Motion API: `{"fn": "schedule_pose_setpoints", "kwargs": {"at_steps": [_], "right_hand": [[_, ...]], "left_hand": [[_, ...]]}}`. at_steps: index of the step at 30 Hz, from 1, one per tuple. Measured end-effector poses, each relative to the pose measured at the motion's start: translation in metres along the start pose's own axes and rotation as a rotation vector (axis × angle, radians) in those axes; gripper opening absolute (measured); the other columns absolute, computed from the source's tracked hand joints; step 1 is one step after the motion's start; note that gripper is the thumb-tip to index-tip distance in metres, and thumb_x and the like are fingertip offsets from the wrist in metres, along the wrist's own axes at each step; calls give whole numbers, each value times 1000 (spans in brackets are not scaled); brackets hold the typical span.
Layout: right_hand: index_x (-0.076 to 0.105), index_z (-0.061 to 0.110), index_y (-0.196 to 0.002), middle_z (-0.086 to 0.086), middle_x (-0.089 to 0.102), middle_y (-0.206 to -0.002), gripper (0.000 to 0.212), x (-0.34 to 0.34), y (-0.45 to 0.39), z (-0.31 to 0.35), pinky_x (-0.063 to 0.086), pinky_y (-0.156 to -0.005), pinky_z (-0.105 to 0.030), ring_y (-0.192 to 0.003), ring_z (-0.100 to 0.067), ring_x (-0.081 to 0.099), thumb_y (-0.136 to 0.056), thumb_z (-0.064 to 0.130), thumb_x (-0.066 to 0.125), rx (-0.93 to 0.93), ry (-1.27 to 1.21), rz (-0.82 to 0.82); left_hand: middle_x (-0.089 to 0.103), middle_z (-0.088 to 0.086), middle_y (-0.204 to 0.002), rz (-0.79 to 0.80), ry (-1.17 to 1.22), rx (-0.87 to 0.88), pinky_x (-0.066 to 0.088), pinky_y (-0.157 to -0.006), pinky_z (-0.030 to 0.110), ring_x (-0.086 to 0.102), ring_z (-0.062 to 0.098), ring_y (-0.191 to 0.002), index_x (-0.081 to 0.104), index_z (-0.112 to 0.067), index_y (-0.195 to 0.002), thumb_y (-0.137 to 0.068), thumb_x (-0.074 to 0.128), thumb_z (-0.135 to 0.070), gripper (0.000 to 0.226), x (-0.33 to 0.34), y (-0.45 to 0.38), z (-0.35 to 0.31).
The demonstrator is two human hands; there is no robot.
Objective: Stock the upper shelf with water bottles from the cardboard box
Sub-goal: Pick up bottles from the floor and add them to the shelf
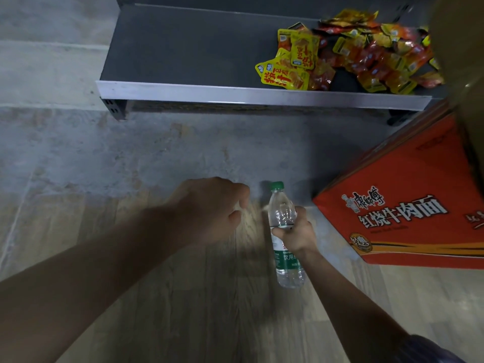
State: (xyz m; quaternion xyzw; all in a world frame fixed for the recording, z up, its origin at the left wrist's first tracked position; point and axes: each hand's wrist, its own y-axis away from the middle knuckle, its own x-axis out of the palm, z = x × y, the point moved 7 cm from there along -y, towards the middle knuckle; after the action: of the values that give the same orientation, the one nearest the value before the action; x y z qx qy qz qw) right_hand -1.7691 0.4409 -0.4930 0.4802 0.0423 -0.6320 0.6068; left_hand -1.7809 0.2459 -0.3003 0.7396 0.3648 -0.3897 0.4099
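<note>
Now | your right hand grips the clear green-capped plastic water bottle mid-body, above the floor | your left hand hangs loosely curled, holding nothing | progress: no bottles on the grey metal shelf in view (only yellow-red snack packets); the upper shelf isn't visible | orange cardboard box to your right.

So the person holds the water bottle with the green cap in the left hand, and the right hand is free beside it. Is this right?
Not quite: the hands are swapped. In the head view, the right hand has its grip around the water bottle with the green cap, and the left hand is free beside it, holding nothing.
</note>
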Motion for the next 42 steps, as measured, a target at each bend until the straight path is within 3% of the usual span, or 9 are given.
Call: {"fn": "schedule_pose_setpoints", "kwargs": {"at_steps": [5, 9, 18, 26, 31, 39, 42], "right_hand": [[41, 17, -119, -12, 61, -105, 64, -22, 15, 27, 49, -81, -36, -95, -31, 59, -65, 22, 75, -48, -11, -16], [42, 19, -116, -10, 62, -103, 65, -38, 32, 49, 51, -82, -40, -93, -29, 60, -61, 24, 76, -93, -28, -29], [43, 12, -115, -9, 63, -101, 58, -82, 90, 109, 48, -77, -35, -92, -29, 61, -67, 13, 76, -172, -59, -22], [42, 12, -115, -10, 64, -101, 58, -126, 151, 167, 49, -79, -37, -93, -29, 61, -68, 16, 76, -222, -78, 2], [43, 14, -115, -5, 64, -99, 56, -159, 191, 198, 48, -78, -34, -92, -26, 61, -69, 14, 75, -230, -112, 8], [43, 14, -119, 2, 59, -95, 59, -205, 254, 249, 38, -65, -23, -86, -20, 57, -70, 13, 75, -250, -148, 16], [42, 13, -120, 1, 59, -97, 61, -219, 275, 266, 39, -69, -24, -86, -17, 56, -70, 15, 76, -266, -160, 34]], "left_hand": [[62, -6, -109, -8, 21, -6, 45, -88, 25, 57, 12, -102, 55, -28, -113, -92, 46, -29, 23, -25, 13, -7], [61, -6, -114, -30, 38, -5, 42, -90, 24, 55, 13, -108, 54, -27, -116, -92, 46, -28, 26, -49, 27, -16], [60, -9, -112, -38, 59, -28, 32, -79, 19, 54, 12, -108, 53, -30, -116, -91, 46, -29, 26, -108, 66, -27], [61, -7, -114, -117, 39, -100, 40, -86, 25, 55, 17, -109, 55, -30, -111, -90, 46, -27, 24, -183, 106, -47], [61, -7, -114, -145, 49, -122, 33, -79, 22, 54, 16, -110, 56, -30, -110, -89, 46, -27, 22, -234, 133, -66], [60, -5, -116, -130, 39, -110, 40, -86, 27, 54, 18, -110, 55, -27, -114, -91, 45, -25, 25, -302, 176, -99], [61, -5, -115, -143, 40, -116, 39, -86, 26, 54, 18, -109, 56, -26, -113, -91, 45, -26, 24, -324, 190, -106]]}}
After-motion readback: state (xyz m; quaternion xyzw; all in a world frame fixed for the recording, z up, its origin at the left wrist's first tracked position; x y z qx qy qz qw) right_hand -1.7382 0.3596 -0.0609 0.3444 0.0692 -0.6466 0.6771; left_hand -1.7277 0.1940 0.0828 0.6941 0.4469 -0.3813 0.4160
